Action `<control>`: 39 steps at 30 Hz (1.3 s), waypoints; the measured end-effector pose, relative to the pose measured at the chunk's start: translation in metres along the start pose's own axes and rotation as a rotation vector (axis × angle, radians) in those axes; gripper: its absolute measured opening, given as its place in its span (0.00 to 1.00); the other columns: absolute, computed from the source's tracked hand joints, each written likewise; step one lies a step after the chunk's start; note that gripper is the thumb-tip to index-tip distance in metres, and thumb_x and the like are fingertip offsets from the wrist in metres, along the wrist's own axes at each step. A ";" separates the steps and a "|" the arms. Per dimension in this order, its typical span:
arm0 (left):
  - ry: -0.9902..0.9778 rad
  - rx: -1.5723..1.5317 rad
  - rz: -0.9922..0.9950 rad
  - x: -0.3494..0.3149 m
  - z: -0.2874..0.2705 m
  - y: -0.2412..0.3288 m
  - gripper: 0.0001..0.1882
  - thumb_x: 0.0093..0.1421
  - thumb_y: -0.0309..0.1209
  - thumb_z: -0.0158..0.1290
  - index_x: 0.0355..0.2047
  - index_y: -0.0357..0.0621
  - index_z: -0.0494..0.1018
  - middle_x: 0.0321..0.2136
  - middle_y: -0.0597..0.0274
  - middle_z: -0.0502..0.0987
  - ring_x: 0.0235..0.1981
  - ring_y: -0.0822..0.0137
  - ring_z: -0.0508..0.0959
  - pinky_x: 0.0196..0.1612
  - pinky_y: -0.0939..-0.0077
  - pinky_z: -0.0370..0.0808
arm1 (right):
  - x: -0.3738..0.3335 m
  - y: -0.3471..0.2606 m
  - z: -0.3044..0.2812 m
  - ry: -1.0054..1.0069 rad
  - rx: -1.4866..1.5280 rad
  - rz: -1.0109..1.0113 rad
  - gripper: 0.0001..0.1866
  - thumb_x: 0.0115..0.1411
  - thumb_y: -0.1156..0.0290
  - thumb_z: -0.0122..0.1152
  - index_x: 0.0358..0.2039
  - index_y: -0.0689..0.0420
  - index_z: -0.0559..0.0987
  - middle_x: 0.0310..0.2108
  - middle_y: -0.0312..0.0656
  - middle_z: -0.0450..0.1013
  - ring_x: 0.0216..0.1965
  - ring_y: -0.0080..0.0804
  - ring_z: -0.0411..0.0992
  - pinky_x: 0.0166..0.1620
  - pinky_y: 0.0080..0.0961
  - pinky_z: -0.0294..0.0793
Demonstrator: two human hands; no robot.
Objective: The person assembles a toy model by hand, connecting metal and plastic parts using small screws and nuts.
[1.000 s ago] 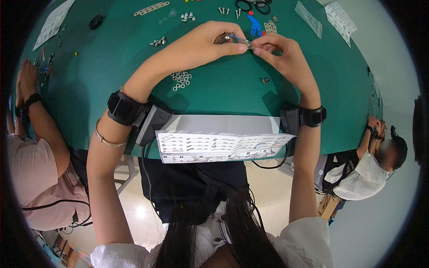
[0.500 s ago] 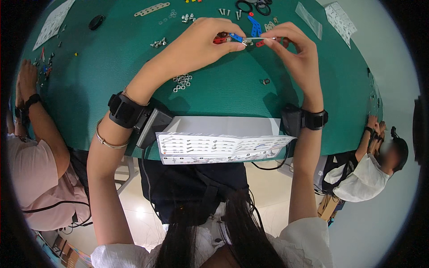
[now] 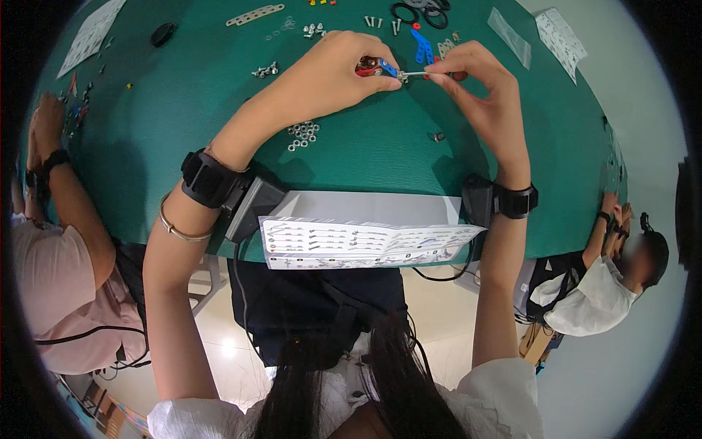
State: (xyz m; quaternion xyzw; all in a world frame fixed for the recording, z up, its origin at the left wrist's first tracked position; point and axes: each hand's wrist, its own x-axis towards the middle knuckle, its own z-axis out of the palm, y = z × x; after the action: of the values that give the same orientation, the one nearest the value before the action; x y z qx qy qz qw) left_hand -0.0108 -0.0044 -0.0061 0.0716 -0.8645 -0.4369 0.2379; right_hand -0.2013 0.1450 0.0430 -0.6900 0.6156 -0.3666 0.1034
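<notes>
One model part: red and blue, pinched by fingers of your left hand, above the green counter.
One silver rod: pinched by your right hand, pointing at that part.

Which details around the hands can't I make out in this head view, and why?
In the head view:
Red-and-blue assembly: partly covered by the left hand.
Thin metal rod: right end hidden by the right hand, so its kind is unclear.
Yellow pieces: at the top edge, too small to identify.
Hex nuts: too small to show threads.
Instruction sheet: fine print too small.
</notes>
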 end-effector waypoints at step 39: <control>0.002 0.027 0.064 0.000 0.000 -0.004 0.12 0.58 0.31 0.63 0.39 0.36 0.80 0.28 0.55 0.74 0.28 0.58 0.74 0.34 0.68 0.70 | 0.003 -0.014 0.003 -0.018 -0.358 -0.223 0.08 0.55 0.79 0.67 0.36 0.58 0.79 0.36 0.40 0.71 0.38 0.41 0.74 0.40 0.35 0.75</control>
State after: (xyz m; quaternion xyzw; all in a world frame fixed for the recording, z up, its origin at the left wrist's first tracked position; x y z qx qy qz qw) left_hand -0.0110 -0.0064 -0.0095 0.0476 -0.8719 -0.4174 0.2515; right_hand -0.1887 0.1445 0.0507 -0.7643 0.5899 -0.2545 -0.0565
